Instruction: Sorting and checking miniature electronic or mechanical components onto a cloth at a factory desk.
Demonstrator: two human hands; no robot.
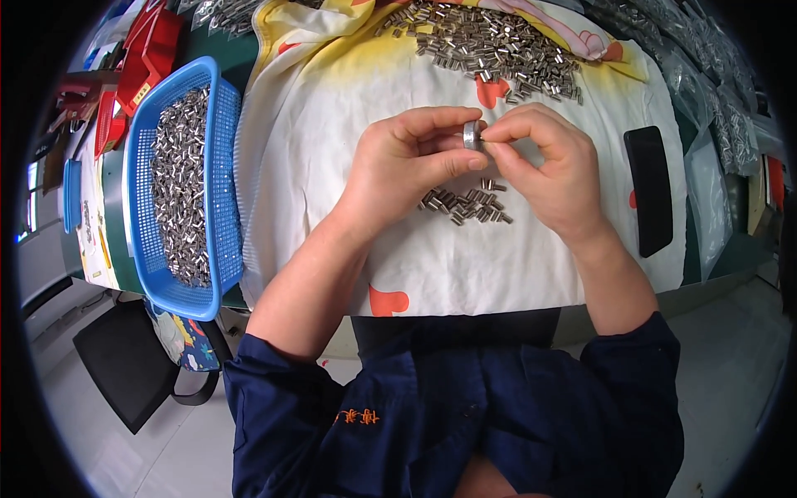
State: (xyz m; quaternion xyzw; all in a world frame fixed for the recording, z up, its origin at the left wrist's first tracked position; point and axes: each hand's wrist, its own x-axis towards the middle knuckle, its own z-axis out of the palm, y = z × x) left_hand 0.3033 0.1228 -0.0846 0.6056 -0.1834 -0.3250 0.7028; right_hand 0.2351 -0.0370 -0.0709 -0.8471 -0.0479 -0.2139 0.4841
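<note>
Over the white patterned cloth (307,158), my left hand (394,158) grips a silver metal ring (471,135) on edge between thumb and fingers. My right hand (552,170) is closed in a pinch, thumb and forefinger against the ring's right side; whatever they hold is too small and hidden to name. Just below both hands lies a small heap of short metal cylinders (466,207). A much larger spread of similar cylinders (498,46) covers the far part of the cloth.
At the left stands a blue plastic basket (226,191) full of small metal cylinders (180,187). Red bins (149,62) are behind it. A flat black slab (649,191) lies on the right of the cloth. Clear plastic bags (730,108) line the right edge. A black chair (129,361) is lower left.
</note>
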